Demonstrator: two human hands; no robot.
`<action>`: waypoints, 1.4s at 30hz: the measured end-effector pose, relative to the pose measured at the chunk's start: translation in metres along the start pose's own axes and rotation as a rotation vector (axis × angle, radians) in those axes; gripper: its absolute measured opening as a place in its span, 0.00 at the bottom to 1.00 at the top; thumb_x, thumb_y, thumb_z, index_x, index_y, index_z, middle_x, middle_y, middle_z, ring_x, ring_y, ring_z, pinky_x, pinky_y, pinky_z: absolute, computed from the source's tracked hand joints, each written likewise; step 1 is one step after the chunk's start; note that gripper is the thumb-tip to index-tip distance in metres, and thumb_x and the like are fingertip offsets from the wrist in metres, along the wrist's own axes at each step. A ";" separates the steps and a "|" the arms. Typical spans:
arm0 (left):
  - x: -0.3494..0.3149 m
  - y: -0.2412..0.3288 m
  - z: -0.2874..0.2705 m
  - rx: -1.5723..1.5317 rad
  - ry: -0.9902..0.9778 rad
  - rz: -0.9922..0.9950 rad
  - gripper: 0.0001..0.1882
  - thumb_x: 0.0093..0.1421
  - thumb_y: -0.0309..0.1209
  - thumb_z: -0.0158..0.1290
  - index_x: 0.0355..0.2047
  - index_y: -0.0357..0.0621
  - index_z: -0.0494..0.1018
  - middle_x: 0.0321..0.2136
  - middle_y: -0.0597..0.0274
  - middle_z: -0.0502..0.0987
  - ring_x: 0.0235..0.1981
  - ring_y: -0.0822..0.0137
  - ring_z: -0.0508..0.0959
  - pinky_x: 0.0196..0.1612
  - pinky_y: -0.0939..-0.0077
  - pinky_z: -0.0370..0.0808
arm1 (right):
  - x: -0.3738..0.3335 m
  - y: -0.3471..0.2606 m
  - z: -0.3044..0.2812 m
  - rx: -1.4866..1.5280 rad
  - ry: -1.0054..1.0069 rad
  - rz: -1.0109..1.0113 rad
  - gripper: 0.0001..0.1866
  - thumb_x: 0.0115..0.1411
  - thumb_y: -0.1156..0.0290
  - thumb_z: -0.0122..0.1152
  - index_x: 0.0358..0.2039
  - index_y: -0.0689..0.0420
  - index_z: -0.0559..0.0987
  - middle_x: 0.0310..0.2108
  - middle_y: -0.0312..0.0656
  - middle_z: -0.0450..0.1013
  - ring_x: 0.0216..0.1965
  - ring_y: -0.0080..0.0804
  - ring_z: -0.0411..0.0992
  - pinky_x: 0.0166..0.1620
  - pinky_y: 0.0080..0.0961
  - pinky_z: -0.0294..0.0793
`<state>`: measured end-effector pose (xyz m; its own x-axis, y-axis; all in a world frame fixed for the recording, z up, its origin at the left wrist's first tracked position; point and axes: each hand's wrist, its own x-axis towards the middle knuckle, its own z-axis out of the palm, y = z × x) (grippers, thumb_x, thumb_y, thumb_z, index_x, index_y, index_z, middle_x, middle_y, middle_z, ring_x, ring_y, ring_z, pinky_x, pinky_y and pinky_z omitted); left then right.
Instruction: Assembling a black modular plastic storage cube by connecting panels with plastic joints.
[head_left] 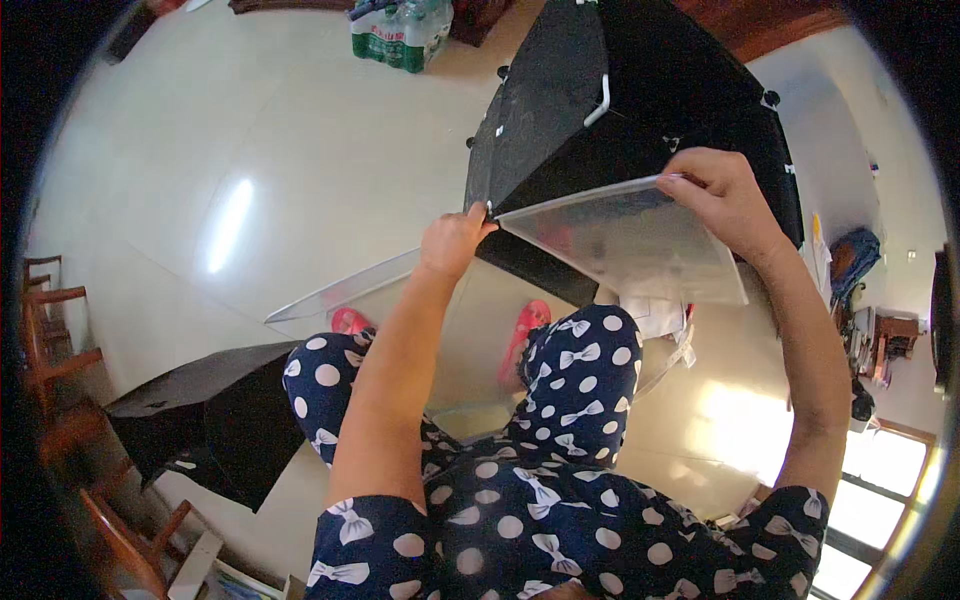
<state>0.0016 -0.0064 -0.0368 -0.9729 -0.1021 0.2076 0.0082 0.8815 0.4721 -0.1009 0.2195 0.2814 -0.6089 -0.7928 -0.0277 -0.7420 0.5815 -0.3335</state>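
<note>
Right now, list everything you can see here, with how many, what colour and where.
clear panel: one, translucent, centre, held by both hands
black panels: several joined with white connectors, top centre, behind the clear panel
second clear panel: one, translucent, below the left hand, over the knees
black panel stack: black, lower left on the floor
slippers: two, red, on the feet under the panels
bottle pack: one, green wrap, top centre
chairs: wooden, brown, left edge
floor: pale tile
left hand: pinching the clear panel's corner
right hand: gripping its top edge

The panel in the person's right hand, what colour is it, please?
Translucent, frosted clear panel, best seen in the head view.
</note>
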 end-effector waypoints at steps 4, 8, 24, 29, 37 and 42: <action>0.005 -0.002 -0.008 -0.017 -0.026 0.046 0.18 0.59 0.47 0.54 0.42 0.50 0.71 0.19 0.56 0.77 0.23 0.54 0.80 0.24 0.58 0.75 | -0.025 0.032 0.006 0.090 0.016 0.195 0.13 0.58 0.64 0.61 0.27 0.63 0.79 0.21 0.39 0.72 0.24 0.24 0.68 0.29 0.24 0.68; 0.003 -0.005 -0.006 -0.008 -0.082 0.068 0.18 0.59 0.47 0.54 0.42 0.50 0.71 0.19 0.55 0.77 0.23 0.53 0.80 0.25 0.58 0.75 | -0.067 0.064 0.034 0.160 0.026 0.262 0.13 0.58 0.65 0.61 0.26 0.63 0.79 0.22 0.38 0.73 0.25 0.23 0.69 0.29 0.23 0.68; -0.006 -0.017 -0.006 0.032 -0.074 0.051 0.17 0.60 0.50 0.52 0.41 0.53 0.70 0.20 0.57 0.77 0.24 0.54 0.79 0.26 0.60 0.75 | -0.032 0.010 0.015 -0.022 0.001 -0.043 0.09 0.57 0.70 0.61 0.26 0.64 0.78 0.24 0.45 0.74 0.25 0.35 0.73 0.31 0.29 0.72; 0.021 -0.022 -0.018 0.016 -0.040 0.106 0.17 0.60 0.50 0.52 0.41 0.53 0.70 0.20 0.59 0.77 0.24 0.55 0.79 0.26 0.59 0.75 | -0.178 0.130 0.024 0.195 0.475 0.676 0.07 0.62 0.71 0.59 0.32 0.60 0.80 0.25 0.32 0.73 0.27 0.20 0.69 0.31 0.20 0.68; 0.031 -0.019 -0.033 0.307 -0.236 -0.037 0.20 0.58 0.47 0.55 0.45 0.51 0.69 0.25 0.56 0.79 0.30 0.55 0.80 0.32 0.58 0.75 | -0.190 -0.010 0.038 0.012 0.334 0.271 0.01 0.58 0.79 0.57 0.29 0.61 0.76 0.24 0.47 0.71 0.26 0.45 0.70 0.30 0.35 0.69; 0.035 0.011 -0.067 0.453 -0.149 0.066 0.23 0.58 0.47 0.57 0.48 0.47 0.72 0.37 0.50 0.78 0.40 0.56 0.79 0.42 0.57 0.75 | -0.192 -0.013 0.006 -0.106 0.425 0.154 0.03 0.59 0.78 0.56 0.27 0.62 0.76 0.25 0.48 0.71 0.27 0.46 0.71 0.31 0.34 0.70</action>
<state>-0.0167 -0.0309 0.0327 -0.9965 -0.0013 0.0835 0.0016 0.9994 0.0345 0.0277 0.3631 0.2860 -0.7590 -0.5634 0.3264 -0.6449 0.7199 -0.2568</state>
